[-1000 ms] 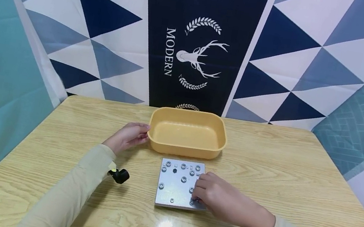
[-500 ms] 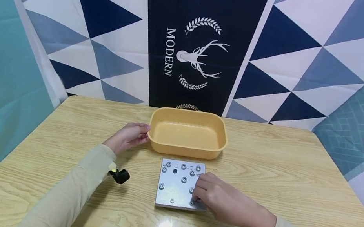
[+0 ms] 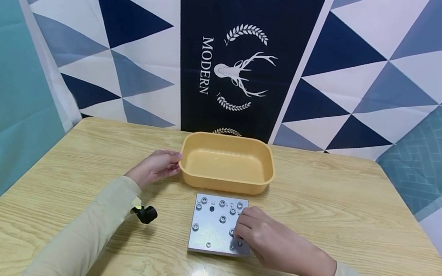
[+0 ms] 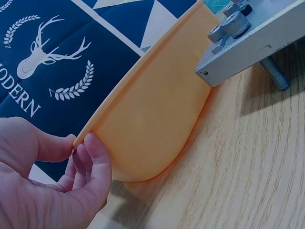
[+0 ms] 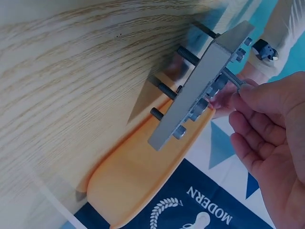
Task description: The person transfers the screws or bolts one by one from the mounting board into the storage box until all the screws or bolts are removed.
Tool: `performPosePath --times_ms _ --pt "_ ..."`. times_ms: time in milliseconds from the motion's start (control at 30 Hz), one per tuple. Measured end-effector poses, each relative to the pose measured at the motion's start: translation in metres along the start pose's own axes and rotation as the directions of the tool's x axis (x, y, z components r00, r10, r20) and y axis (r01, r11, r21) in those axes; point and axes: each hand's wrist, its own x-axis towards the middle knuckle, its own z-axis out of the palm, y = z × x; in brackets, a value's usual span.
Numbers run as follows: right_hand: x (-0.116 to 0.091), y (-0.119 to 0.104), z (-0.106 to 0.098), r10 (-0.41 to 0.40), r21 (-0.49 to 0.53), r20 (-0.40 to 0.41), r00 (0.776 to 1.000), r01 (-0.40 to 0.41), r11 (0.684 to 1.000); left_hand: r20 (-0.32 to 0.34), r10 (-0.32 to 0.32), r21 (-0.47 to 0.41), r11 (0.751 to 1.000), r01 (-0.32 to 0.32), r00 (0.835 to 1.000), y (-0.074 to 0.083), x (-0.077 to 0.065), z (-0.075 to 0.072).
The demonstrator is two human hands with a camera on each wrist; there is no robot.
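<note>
In the head view, my left hand [image 3: 158, 166] is at the left end of a yellow plastic basin [image 3: 222, 185]. Thumb and fingers pinch the basin's rim, as the left wrist view shows. In front of the basin, a silver metal plate [image 3: 210, 235] carries several socket-head bolts [image 3: 223, 219] of different sizes. My right hand [image 3: 270, 240] is over the plate's right side. Its thumb and finger pinch the upper end of a threaded bolt [image 5: 232, 78] that stands out from the plate; the bolt's head is hidden by the fingers.
Threaded shanks [image 5: 187, 55] stick out from the plate's underside, which is raised off the wooden table [image 3: 343, 215]. A black wrist camera [image 3: 146, 214] hangs by the left sleeve. Behind the table is a patterned cloth [image 3: 131, 46].
My right hand has lifted slightly, and a small bolt below its fingertips now shows in the head view. The left hand stays on the basin rim.
</note>
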Motion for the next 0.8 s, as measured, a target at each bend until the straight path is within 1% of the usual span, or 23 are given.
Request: performPosePath --times_ms 200,333,400,667,800 --pt "0.003 -0.001 -0.003 -0.010 0.007 -0.015 1.000 0.010 1.000 -0.007 -0.005 0.008 1.000 0.005 1.000 0.001 -0.002 0.000" --pt "0.004 -0.002 -0.004 -0.011 0.002 -0.006 1.000 0.011 1.000 -0.018 -0.016 0.016 1.000 0.017 1.000 0.000 -0.001 0.000" --pt "0.005 -0.002 -0.004 -0.017 -0.006 -0.003 1.000 0.017 1.000 -0.010 -0.017 0.012 1.000 0.017 1.000 -0.001 -0.001 -0.001" --pt "0.007 -0.002 -0.008 -0.065 -0.030 -0.025 0.998 0.064 0.997 0.015 0.011 -0.021 1.000 -0.010 1.000 -0.002 0.000 -0.001" --pt "0.009 -0.002 -0.011 -0.064 -0.035 -0.017 0.998 0.064 0.997 0.013 0.014 -0.021 1.000 -0.014 1.000 -0.002 0.000 -0.001"
